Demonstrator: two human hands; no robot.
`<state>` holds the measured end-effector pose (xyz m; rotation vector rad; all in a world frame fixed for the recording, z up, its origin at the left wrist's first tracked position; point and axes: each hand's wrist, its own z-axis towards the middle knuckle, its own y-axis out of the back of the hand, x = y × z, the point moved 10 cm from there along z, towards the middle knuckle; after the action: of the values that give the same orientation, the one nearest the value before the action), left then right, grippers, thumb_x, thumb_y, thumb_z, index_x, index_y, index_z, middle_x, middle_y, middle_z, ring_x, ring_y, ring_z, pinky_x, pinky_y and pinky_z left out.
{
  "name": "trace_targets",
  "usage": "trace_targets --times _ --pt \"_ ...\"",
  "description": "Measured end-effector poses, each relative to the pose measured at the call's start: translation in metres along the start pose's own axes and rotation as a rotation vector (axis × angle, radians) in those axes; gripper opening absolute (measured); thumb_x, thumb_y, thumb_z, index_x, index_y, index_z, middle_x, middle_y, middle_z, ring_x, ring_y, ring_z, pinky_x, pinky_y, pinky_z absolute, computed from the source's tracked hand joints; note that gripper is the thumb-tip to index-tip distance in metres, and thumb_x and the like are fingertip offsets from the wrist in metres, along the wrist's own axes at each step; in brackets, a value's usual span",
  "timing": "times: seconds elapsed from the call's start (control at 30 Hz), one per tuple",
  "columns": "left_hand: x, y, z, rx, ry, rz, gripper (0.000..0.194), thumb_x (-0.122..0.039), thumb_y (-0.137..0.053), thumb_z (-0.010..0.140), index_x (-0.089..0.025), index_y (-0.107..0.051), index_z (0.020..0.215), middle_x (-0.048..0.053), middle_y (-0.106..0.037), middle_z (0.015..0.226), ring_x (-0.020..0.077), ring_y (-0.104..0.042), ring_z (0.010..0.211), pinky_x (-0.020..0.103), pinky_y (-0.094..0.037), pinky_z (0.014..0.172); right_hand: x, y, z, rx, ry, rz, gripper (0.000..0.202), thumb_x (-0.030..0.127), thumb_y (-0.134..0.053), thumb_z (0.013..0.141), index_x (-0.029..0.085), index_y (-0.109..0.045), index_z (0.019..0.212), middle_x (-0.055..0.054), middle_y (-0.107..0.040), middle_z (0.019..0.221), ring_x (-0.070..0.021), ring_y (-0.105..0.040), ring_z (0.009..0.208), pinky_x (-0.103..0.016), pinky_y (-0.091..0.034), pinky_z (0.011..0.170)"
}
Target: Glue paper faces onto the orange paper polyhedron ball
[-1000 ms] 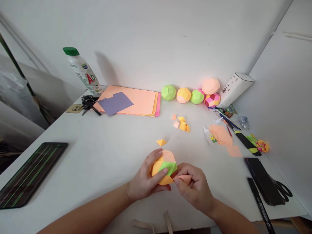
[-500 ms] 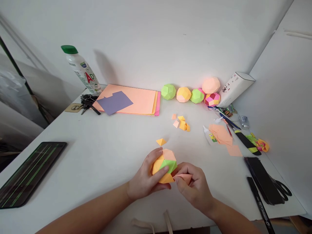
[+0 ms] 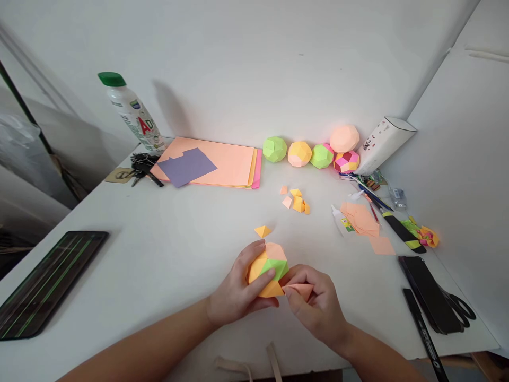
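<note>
A many-sided folded paper ball (image 3: pixel 275 268) in orange, green and peach is gripped by my left hand (image 3: pixel 238 286), its thumb across the green and orange faces. My right hand (image 3: pixel 320 302) pinches a folded peach paper piece (image 3: pixel 302 289) between thumb and fingers, its pointed tip against the ball's lower right side. Whether the tip goes into a fold is hard to see. Just beyond the ball lies a single orange folded piece (image 3: pixel 263 231). Farther back is a small heap of orange and peach folded pieces (image 3: pixel 298 203).
Finished paper balls (image 3: pixel 299 154) line the wall. Coloured paper sheets (image 3: pixel 226 162), keys (image 3: pixel 145 167) and a bottle (image 3: pixel 137 119) stand back left; a tablet (image 3: pixel 55 284) lies left. Rightward are a glue bottle (image 3: pixel 342 220), peach squares (image 3: pixel 361 219), scissors (image 3: pixel 459 307) and a marker (image 3: pixel 425 331).
Almost nothing differs. Both hands keep their grips, and the paper ball has tilted or risen very slightly at its lower edge.
</note>
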<state>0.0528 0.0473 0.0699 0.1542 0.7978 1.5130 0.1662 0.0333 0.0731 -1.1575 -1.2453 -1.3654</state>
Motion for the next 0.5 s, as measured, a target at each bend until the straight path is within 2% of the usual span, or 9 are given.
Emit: trace_targets --times 0.13,0.23,0.33,0.5 --pt "0.001 0.000 0.001 0.005 0.008 0.000 0.064 -0.040 -0.046 0.092 -0.030 -0.013 0.146 0.015 -0.016 0.146 0.0355 -0.028 0.133 0.055 -0.042 0.098 0.009 0.001 0.000 0.000 0.081 -0.031 0.010 0.012 -0.055 0.073 0.019 -0.054 0.065 -0.004 -0.062 0.069 -0.0146 -0.056 0.060 -0.026 -0.045 0.054" --pt "0.000 -0.001 0.001 0.013 0.003 -0.014 0.064 -0.041 -0.046 0.092 -0.030 -0.013 0.147 0.015 -0.015 0.146 0.0352 -0.027 0.133 0.055 -0.042 0.098 0.009 0.001 0.000 0.008 0.078 -0.051 0.009 0.012 -0.055 0.072 0.019 -0.055 0.067 -0.003 -0.061 0.068 -0.0146 -0.054 0.060 -0.026 -0.044 0.056" --pt "0.001 -0.003 0.001 0.033 0.006 -0.032 0.066 -0.042 -0.047 0.091 -0.031 -0.012 0.146 0.014 -0.014 0.147 0.0355 -0.026 0.133 0.056 -0.042 0.098 0.000 -0.002 0.001 0.053 -0.011 -0.031 0.008 0.014 -0.055 0.073 0.019 -0.054 0.067 -0.001 -0.056 0.065 -0.0133 -0.049 0.058 -0.026 -0.041 0.054" --pt "0.001 -0.009 -0.002 0.095 0.002 -0.095 0.070 -0.049 -0.047 0.089 -0.029 -0.011 0.147 0.016 -0.014 0.146 0.0362 -0.029 0.131 0.055 -0.042 0.098 -0.021 -0.009 0.001 0.178 -0.241 0.036 0.008 0.016 -0.056 0.074 0.018 -0.052 0.068 0.003 -0.047 0.063 -0.0092 -0.036 0.053 -0.023 -0.031 0.048"
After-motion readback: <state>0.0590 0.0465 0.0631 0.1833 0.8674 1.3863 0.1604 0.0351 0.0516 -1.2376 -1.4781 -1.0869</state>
